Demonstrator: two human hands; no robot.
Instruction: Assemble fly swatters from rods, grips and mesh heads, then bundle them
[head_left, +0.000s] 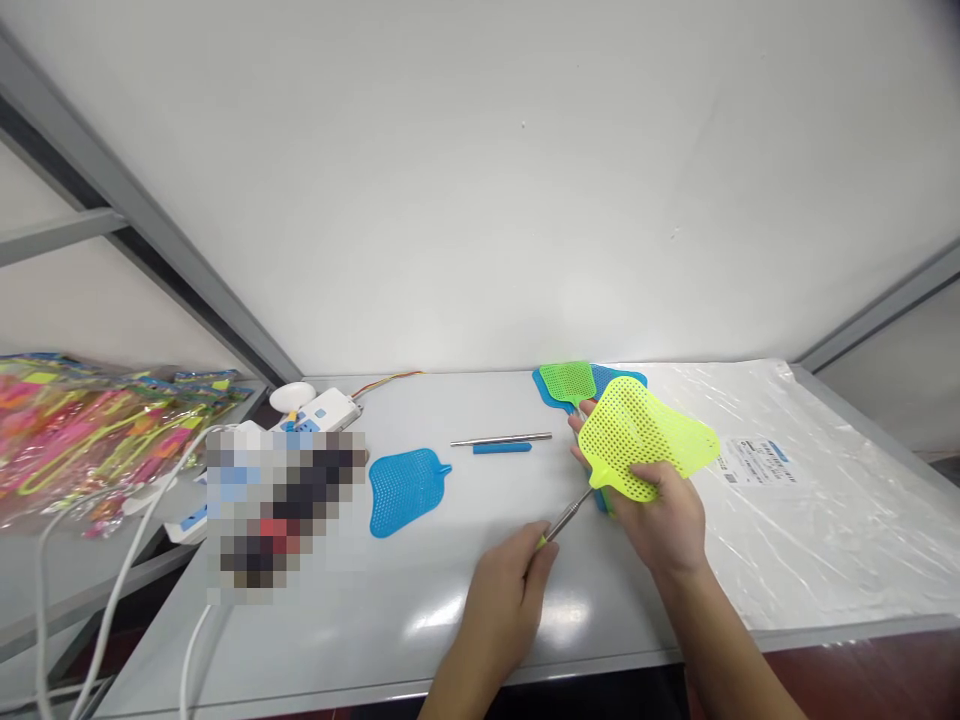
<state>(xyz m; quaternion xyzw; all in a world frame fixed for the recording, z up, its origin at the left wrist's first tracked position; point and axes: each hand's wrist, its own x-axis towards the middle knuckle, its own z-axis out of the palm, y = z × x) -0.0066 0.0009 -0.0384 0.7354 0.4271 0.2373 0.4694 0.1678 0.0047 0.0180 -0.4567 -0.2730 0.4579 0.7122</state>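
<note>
On the left half of the grey surface [300, 650], a blue swatter head [407, 490] lies flat with nothing fitted to its neck. Farther right, midway along and toward the far edge, a bare metal rod [501, 439] lies just behind a blue tube [502, 448]; these three look like one swatter not yet put together. Near the front edge, the left hand [506, 590] has its fingers closed round the yellow-green end of a metal shaft [571, 515]. The shaft runs up to the neck of a yellow swatter head [649, 435], held above the right half; the two seem to meet, though how firmly I cannot tell. The right hand [667, 510] grips that head, thumb on top, other fingers partly hidden beneath. Behind it, at the far edge, a green swatter head [568, 382] with a stem overlaps blue swatter heads [622, 380], seemingly finished pieces; the yellow head hides their lower parts.

Around this, plastic packets [112, 430] pile up beyond the left edge, white cables [120, 580] hang there, and a white power strip [330, 408] sits by the far left corner, behind a blurred patch [289, 520]. Wrinkled plastic wrapping [847, 540] with a label [761, 465] covers the right end, taking up working room
</note>
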